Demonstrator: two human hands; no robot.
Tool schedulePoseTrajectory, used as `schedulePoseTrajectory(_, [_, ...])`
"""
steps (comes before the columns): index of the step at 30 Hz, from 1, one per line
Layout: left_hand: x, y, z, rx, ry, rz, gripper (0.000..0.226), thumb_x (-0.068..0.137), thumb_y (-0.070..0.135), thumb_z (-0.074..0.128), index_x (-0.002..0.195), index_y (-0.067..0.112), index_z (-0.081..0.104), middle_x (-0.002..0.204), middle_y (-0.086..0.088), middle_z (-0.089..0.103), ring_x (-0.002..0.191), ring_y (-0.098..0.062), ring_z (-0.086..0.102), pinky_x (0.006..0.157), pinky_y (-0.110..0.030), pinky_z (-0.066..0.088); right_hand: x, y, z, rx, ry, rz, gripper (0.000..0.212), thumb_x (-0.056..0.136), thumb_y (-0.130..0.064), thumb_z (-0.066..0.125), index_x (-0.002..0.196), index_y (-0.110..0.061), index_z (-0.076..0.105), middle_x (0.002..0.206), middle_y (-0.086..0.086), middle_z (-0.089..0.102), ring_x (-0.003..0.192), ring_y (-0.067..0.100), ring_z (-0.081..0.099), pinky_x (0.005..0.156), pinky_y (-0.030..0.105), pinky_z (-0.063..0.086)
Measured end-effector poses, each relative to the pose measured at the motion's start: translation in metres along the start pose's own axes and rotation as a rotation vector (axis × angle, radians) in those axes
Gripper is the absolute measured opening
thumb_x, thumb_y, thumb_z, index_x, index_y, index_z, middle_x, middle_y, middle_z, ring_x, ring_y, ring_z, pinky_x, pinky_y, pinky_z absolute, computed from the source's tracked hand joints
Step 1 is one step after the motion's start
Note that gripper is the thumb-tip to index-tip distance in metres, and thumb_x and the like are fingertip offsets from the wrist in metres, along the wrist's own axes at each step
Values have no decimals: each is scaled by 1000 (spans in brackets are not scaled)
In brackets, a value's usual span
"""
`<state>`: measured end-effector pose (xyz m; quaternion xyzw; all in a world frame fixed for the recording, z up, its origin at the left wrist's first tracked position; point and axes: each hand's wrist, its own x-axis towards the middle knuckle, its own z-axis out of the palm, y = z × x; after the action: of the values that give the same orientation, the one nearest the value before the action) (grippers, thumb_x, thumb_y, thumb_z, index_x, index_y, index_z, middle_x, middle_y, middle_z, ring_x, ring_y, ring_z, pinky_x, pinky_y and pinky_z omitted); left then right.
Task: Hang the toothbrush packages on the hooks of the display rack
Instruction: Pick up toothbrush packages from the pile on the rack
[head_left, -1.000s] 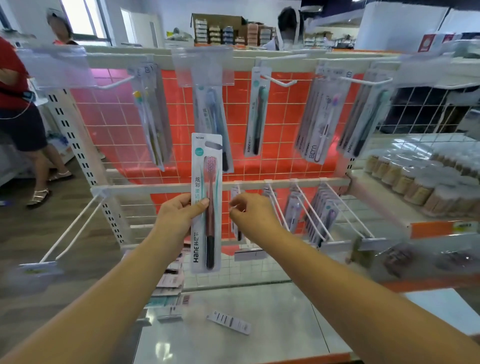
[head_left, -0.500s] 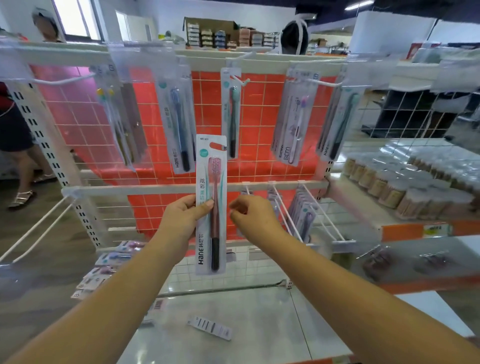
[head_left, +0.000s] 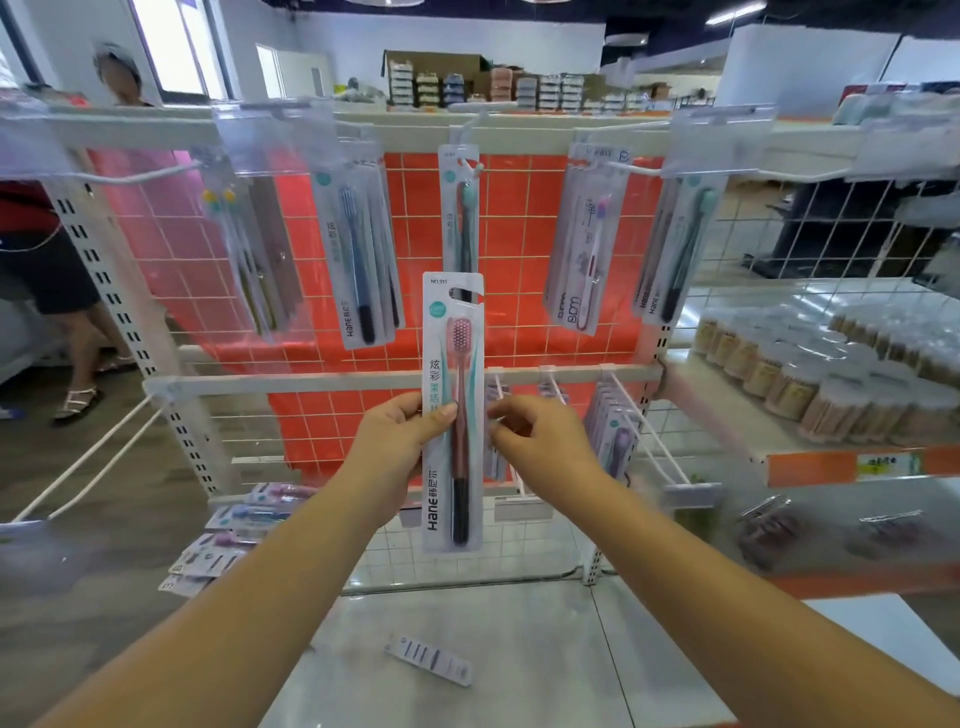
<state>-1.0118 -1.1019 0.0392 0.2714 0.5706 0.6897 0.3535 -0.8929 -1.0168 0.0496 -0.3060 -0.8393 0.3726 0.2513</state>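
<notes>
Before rack: left hand (head_left: 395, 447) grips upright white pink-brush package (head_left: 453, 415); right hand (head_left: 540, 441) fingers curled, empty.

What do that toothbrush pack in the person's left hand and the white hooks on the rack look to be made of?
The white toothbrush pack with the pink-headed brush, held by the left hand, looks like printed card under a clear plastic blister, judging by its glossy sheen. The long white hooks look like painted or coated metal wire: thin, straight and rigid, though the coating can't be told for sure.
</notes>
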Motion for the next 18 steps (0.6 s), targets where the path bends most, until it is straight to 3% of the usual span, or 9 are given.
schedulePoseTrajectory(6, [-3, -2, 5, -13, -20, 24, 12, 87, 7, 58, 92, 12, 68, 80, -2, 74, 73, -18, 70, 64, -33, 57, -8, 10, 1, 74, -21, 31, 24, 92, -11, 52, 114, -13, 61, 77, -10, 58, 69, 2, 55, 59, 9, 42])
schedulePoseTrajectory(11, [-4, -8, 6, -32, 7, 37, 11, 86, 7, 59, 91, 13, 68, 77, 0, 73, 69, -16, 70, 60, -32, 57, -18, 18, 9, 167, -34, 48, 34, 91, -10, 54, 125, -15, 55, 92, 3, 63, 86, 18, 63, 80, 33, 55])
schedulePoseTrajectory(15, [-8, -18, 4, -53, 38, 11, 12, 86, 6, 59, 92, 11, 68, 80, -3, 73, 70, -18, 70, 55, -29, 57, -30, 22, 19, 232, -115, 31, 41, 88, -17, 63, 126, -23, 50, 82, -9, 56, 75, 5, 57, 66, 15, 49])
schedulePoseTrajectory(18, [-15, -31, 2, -60, 71, -32, 14, 86, 7, 60, 96, 11, 68, 85, -4, 74, 74, -19, 71, 56, -28, 56, -41, 24, 31, 259, -146, 38, 52, 82, -23, 71, 122, -36, 40, 84, -19, 51, 75, -1, 55, 65, 9, 48])
